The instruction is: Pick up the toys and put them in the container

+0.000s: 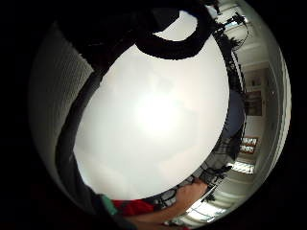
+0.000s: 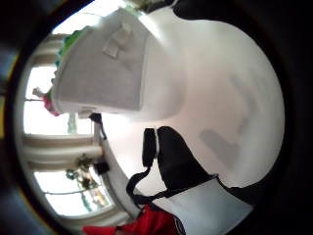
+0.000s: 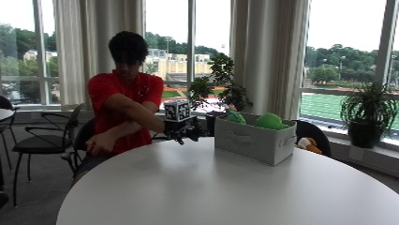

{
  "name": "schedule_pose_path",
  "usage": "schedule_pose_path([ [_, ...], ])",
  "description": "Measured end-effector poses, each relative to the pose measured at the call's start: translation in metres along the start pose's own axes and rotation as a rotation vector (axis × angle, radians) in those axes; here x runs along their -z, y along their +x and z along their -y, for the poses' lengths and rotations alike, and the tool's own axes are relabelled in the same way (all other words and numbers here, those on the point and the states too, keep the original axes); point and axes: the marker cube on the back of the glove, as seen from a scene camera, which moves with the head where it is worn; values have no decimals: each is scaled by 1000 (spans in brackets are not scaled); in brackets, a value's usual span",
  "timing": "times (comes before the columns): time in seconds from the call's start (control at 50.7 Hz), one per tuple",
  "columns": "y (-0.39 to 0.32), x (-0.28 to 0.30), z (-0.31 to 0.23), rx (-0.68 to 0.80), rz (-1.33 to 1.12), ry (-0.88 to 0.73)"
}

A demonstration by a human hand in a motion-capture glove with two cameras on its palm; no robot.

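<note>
No brand, label or writing can be read on anything here.

A person in a red shirt sits at a round white surface [image 3: 205, 187]. Their gloved right hand [image 3: 184, 130] is held out above the near edge of the surface, with the bare left hand [image 3: 99, 143] crossed under that arm, off the edge. Whether the fingers are apart or together cannot be told from any view; nothing shows in them.

The container [image 3: 254, 139], a grey fabric box with a loop handle on its side wall, stands on the surface just beside the right hand, on the side away from the person. It sits upright, its long axis running away from the fingers across the surface, one corner turned toward the outside camera. Green toys [image 3: 269, 121] poke above its rim, apart from the fingers. An orange and white toy [image 3: 306, 144] lies behind the container, beyond the far edge of the surface.

In the thumb side palm view the container [image 2: 105, 66] fills much of the picture, close to the palm.
</note>
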Motion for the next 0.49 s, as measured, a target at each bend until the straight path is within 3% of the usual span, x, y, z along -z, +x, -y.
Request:
schedule_pose_path([
  [0.493, 19, 7, 0, -30, -1, -5],
])
